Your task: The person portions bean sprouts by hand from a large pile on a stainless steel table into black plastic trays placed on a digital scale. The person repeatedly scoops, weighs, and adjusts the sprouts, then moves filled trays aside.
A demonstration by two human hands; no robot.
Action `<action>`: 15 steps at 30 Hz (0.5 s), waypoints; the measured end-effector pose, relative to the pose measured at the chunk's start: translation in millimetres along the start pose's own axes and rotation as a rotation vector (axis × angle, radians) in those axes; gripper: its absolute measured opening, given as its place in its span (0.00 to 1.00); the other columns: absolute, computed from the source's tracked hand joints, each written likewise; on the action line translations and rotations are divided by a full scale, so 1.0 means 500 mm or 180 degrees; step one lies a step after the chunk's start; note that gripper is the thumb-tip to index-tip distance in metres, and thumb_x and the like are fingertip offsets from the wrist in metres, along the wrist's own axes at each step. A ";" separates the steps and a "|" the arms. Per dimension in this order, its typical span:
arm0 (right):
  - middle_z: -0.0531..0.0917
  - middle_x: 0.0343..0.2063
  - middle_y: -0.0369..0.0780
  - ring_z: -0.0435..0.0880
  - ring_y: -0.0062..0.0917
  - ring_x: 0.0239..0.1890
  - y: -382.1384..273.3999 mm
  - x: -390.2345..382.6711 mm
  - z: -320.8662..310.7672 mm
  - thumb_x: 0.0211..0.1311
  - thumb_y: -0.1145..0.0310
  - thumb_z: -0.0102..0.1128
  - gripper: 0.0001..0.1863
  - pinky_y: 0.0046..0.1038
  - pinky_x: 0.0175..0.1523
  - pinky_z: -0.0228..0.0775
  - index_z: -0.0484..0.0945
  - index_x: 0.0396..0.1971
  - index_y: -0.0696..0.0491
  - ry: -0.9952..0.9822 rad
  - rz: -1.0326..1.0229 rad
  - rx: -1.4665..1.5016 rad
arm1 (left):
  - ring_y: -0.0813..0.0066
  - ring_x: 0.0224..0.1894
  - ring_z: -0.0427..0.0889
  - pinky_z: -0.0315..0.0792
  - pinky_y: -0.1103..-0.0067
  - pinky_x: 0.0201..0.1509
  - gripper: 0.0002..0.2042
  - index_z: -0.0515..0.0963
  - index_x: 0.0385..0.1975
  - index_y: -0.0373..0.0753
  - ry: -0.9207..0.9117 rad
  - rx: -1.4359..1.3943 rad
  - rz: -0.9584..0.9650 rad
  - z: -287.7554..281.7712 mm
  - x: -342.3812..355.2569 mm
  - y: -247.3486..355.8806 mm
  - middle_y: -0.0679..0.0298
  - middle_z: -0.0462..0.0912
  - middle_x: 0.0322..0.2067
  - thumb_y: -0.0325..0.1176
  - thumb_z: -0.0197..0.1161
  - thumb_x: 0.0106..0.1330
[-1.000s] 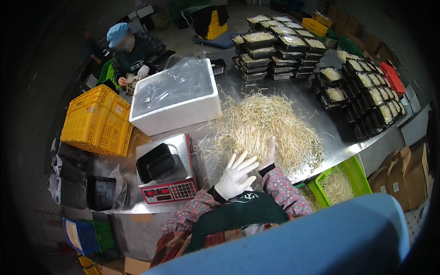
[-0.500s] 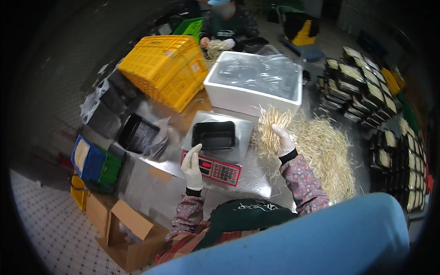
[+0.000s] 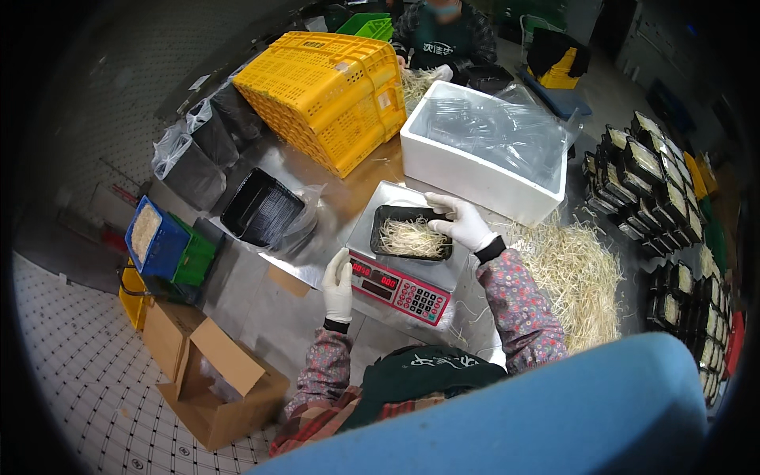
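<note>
A digital scale with a red keypad panel [image 3: 404,291] stands on the metal table in front of me. On its plate [image 3: 364,226] sits a black plastic tray [image 3: 388,213] holding pale bean sprouts [image 3: 413,237]. My white-gloved right hand [image 3: 467,226] reaches over the tray's right end, thumb and fingers apart; nothing shows in its grasp. By the scale's left corner is my gloved left hand [image 3: 338,286], fingers stretched upward and holding nothing visible. To the right of the scale spreads a large heap of loose bean sprouts [image 3: 574,285].
Behind the scale stand a white foam box [image 3: 479,178] with clear film and yellow crates [image 3: 324,95]. Stacked empty black trays [image 3: 261,210] lie left; filled trays [image 3: 641,178] pile up right. A co-worker [image 3: 443,39] handles sprouts across the table. An opened carton [image 3: 226,396] sits lower left.
My right hand has moved left from the heap to the tray, and the sprouts it held now lie in the tray. My left hand stays by the scale. The view has shifted.
</note>
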State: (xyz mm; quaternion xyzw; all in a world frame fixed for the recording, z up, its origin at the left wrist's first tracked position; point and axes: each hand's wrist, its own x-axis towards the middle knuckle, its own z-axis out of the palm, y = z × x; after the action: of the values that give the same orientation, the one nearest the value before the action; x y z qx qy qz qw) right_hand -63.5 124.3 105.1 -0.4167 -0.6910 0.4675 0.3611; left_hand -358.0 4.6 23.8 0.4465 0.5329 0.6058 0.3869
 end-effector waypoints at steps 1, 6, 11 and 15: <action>0.81 0.52 0.42 0.80 0.26 0.49 0.005 -0.008 -0.021 0.56 0.76 0.68 0.31 0.27 0.58 0.72 0.71 0.62 0.57 0.0127 0.0158 0.0444 | 0.71 0.60 0.74 0.66 0.75 0.66 0.19 0.70 0.61 0.32 -0.0077 0.0075 0.0057 0.010 0.012 -0.016 0.59 0.74 0.59 0.25 0.55 0.72; 0.80 0.52 0.50 0.80 0.33 0.54 0.063 -0.068 0.024 0.63 0.71 0.61 0.24 0.30 0.61 0.71 0.72 0.59 0.61 0.0836 0.0200 -0.0074 | 0.61 0.64 0.70 0.62 0.70 0.70 0.22 0.70 0.61 0.35 -0.0350 0.1336 0.0847 0.094 0.048 -0.009 0.55 0.71 0.62 0.24 0.60 0.66; 0.71 0.60 0.57 0.68 0.48 0.65 0.079 -0.088 0.145 0.69 0.56 0.53 0.31 0.38 0.71 0.57 0.65 0.64 0.61 0.0185 -0.0410 -0.1617 | 0.57 0.69 0.61 0.55 0.68 0.73 0.20 0.71 0.61 0.35 -0.0661 0.1798 0.1268 0.151 0.055 -0.041 0.52 0.62 0.68 0.29 0.55 0.69; 0.76 0.57 0.53 0.74 0.42 0.62 0.028 -0.130 0.051 0.68 0.63 0.57 0.24 0.36 0.67 0.63 0.72 0.60 0.59 0.1010 -0.0680 -0.1349 | 0.54 0.69 0.60 0.54 0.65 0.73 0.21 0.70 0.61 0.33 -0.0631 0.1719 0.1167 0.154 0.063 -0.047 0.50 0.61 0.67 0.31 0.56 0.70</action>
State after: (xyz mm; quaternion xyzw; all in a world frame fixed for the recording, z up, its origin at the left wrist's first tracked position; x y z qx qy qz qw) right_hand -57.1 59.0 77.2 -0.4757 -0.7481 0.2009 0.4168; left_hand -294.2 60.6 7.0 0.6779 0.5448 0.4559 0.1892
